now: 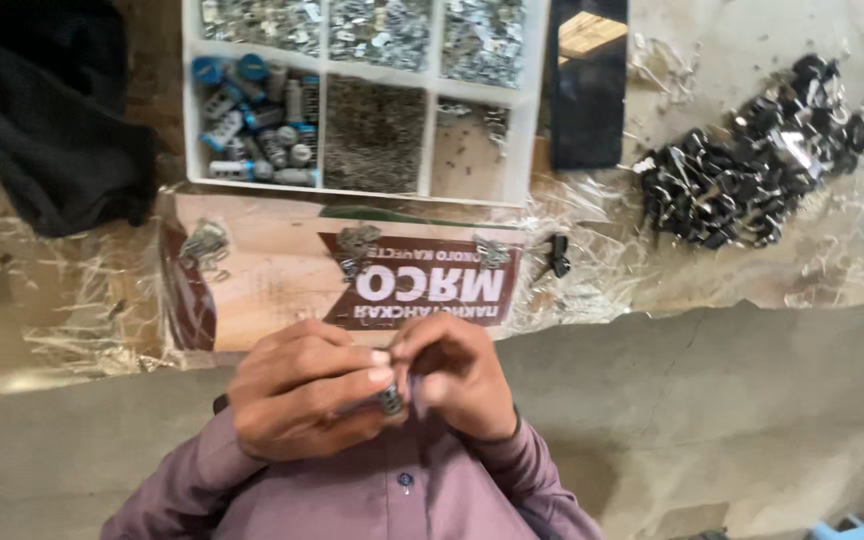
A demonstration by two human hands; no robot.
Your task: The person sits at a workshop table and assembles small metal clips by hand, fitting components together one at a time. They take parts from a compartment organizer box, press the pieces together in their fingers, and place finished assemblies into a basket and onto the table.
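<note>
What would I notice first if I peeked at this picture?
Probably the two hands pressed together low in the middle, the left hand and right hand pinching a small metal part. Above them sits a white divided tray full of shiny metal bits, and at upper right lies a heap of black clips.

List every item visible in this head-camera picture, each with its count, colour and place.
White compartmented parts tray: one, top centre, filled with silvery metal pieces; one compartment holds blue-capped grey cylinders.
Heap of small black clips with metal parts: one pile, upper right.
Dark flat rectangular panel: one, right of the tray.
Black cloth: one, upper left.
Brown printed cardboard sheet: one, below the tray, with a few small metal clusters on it.
Crinkled clear plastic film: covers the table.
Small grey metal part: one, pinched between both hands.
Mauve buttoned shirt sleeves: bottom centre.
Left hand; right hand: together at centre.
</note>
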